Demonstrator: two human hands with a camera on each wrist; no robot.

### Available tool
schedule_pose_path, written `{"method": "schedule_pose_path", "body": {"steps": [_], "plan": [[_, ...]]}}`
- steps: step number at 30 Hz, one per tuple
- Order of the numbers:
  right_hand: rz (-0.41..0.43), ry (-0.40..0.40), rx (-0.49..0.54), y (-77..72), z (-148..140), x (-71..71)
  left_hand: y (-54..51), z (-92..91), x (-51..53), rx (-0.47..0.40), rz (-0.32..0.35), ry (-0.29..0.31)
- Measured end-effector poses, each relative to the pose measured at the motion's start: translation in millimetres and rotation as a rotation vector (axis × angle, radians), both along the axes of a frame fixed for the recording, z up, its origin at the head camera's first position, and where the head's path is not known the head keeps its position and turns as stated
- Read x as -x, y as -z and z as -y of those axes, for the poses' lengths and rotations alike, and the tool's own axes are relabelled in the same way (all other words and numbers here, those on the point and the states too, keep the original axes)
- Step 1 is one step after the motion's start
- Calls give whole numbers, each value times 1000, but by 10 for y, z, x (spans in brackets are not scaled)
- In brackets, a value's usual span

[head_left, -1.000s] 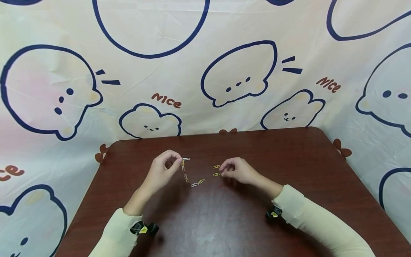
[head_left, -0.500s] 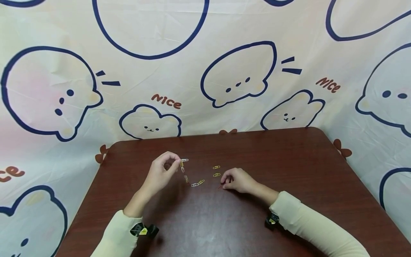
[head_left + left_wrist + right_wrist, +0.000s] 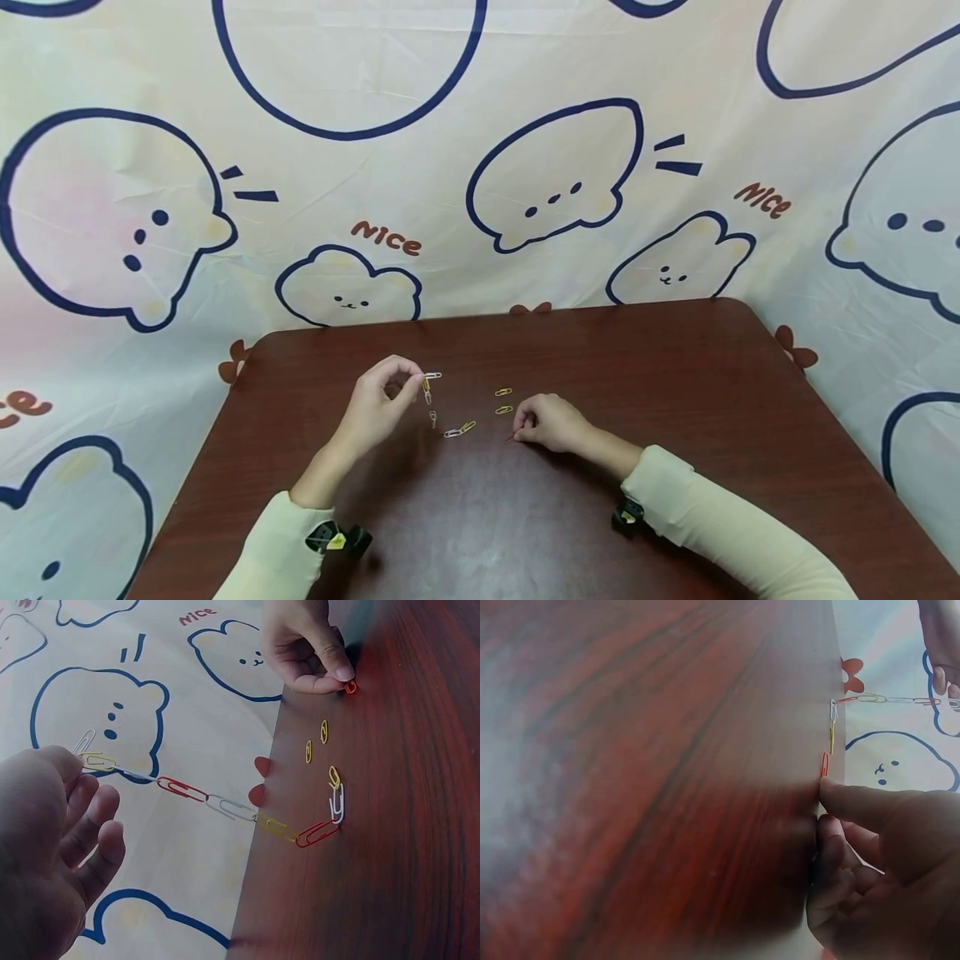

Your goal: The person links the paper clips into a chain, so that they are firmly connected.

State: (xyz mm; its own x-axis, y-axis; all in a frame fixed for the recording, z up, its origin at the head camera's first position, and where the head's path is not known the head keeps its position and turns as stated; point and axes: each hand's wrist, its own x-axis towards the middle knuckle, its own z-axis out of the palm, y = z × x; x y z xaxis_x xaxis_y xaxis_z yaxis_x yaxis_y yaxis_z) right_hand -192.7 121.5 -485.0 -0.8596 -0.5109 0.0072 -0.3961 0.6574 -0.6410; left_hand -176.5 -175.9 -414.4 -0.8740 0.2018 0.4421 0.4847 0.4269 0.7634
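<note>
My left hand pinches a chain of paper clips near its upper end, where a white clip and a yellow clip stick out at the fingertips. The chain, in white, red and yellow, hangs down; its lower end, a white clip and a yellow clip, lies on the table. My right hand pinches a single red paper clip between thumb and finger, low over the tabletop. Between the hands lie two loose yellow paper clips, just beyond the right fingertips.
The dark brown wooden table reaches back to a cloth backdrop printed with cartoon faces. A wrist camera is strapped over the left sleeve, and another camera over the right.
My right hand has moved from beside the loose yellow clips toward me and taken hold of the red paper clip. The left hand has dipped slightly, still holding the chain.
</note>
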Motion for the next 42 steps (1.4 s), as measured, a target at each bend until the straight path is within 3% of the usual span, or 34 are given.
{"method": "schedule_pose_path", "body": {"steps": [8,14,21,32,42], "plan": [[7,-31,19,29,-9,10,-4,2,2,-3,8,15],[26,-40,111,-14,-34,49,-18,-11,2,3,10,20],[106,-37,253,-285,-50,111,-17,-5,7,11,8,10],[69,-2,344,-707,40,144,-48,-66,22,49,5,-22],[70,17,427,-901,155,157,-79,-85,32,22,9,18]]}}
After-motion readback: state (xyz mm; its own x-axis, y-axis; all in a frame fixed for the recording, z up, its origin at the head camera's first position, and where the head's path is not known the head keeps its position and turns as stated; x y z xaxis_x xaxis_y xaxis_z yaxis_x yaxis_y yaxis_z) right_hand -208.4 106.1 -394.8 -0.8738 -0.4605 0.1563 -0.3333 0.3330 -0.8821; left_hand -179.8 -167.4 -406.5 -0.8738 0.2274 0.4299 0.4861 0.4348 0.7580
